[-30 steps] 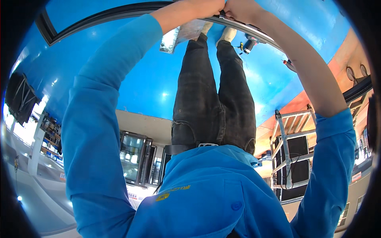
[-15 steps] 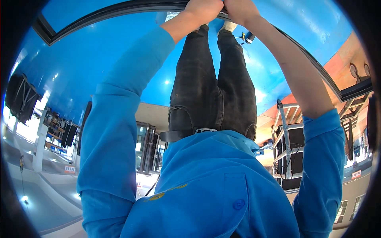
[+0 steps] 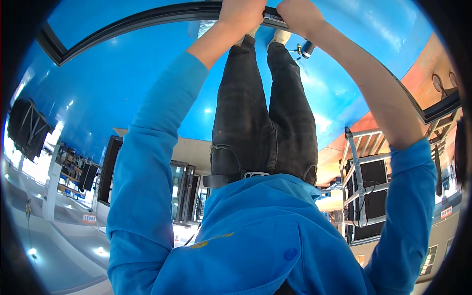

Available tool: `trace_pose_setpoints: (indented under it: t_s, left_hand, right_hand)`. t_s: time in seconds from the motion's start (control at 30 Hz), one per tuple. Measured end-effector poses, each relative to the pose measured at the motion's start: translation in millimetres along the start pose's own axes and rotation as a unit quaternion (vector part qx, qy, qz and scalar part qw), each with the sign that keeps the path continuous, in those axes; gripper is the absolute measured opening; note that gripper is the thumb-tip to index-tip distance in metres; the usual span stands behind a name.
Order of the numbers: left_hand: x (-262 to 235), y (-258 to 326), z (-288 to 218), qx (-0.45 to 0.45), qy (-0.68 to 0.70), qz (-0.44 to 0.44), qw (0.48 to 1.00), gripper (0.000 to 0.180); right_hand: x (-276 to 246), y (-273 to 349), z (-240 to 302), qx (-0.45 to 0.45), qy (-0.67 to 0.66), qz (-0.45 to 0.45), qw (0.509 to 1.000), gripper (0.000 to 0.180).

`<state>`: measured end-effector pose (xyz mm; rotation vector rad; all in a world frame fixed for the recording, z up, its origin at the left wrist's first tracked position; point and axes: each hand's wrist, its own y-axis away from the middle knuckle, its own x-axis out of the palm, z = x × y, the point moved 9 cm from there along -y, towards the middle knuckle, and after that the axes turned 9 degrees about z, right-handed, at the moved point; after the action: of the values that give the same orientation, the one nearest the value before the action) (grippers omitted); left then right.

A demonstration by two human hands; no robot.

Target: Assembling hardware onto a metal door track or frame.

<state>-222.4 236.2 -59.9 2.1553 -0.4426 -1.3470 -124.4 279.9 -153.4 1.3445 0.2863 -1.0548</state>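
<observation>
Dark frame [image 3: 132, 23]: while its long side is bending across the top of the picture, one corner is sitting at the upper left and another at the right edge.
Left hand [image 3: 243, 15]: it is lying over that long side at top centre, fingers folded together; whether they are clamping the frame, I cannot tell.
Right hand [image 3: 299, 18]: it is overlapping the same side just right of centre, fingers curled together; their grip is hiding from view, so I cannot tell.
Pale fitting [image 3: 274, 18]: it is showing on the frame between the hands.
Dark tool [image 3: 308, 49]: it is lying on the blue floor [image 3: 147, 64], upper right of centre.
Metal rack [image 3: 357, 167]: it is standing at the right.
</observation>
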Motion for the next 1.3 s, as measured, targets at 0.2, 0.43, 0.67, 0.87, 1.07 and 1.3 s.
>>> trace_pose_setpoints:
  t_s: [0.2,0.43,0.67,0.87,1.07,1.3]
  left_hand:
    - [23,7,50,0.135,0.074,-0.031,0.988,0.013]
    - [6,-23,26,0.180,0.053,0.158,0.969,0.015]
    - [29,-33,44,0.194,0.019,0.092,0.977,0.007]
    - [11,5,2,0.276,-0.176,-0.113,0.938,0.006]
    - [8,16,-18,0.082,-0.251,-0.078,0.961,0.007]
    - [-2,11,0,0.052,-0.215,-0.150,0.964,0.007]
  right_hand:
    - [-92,47,46,0.018,-0.054,-0.023,0.998,0.013]
    - [-85,61,39,0.060,-0.111,-0.018,0.992,0.013]
    - [-75,41,34,0.032,-0.129,-0.008,0.991,0.010]
    - [-67,24,38,-0.118,-0.068,-0.002,0.991,0.017]
    - [-68,18,52,-0.105,-0.047,0.026,0.993,0.020]
    - [-67,31,42,0.008,-0.146,-0.039,0.988,0.020]
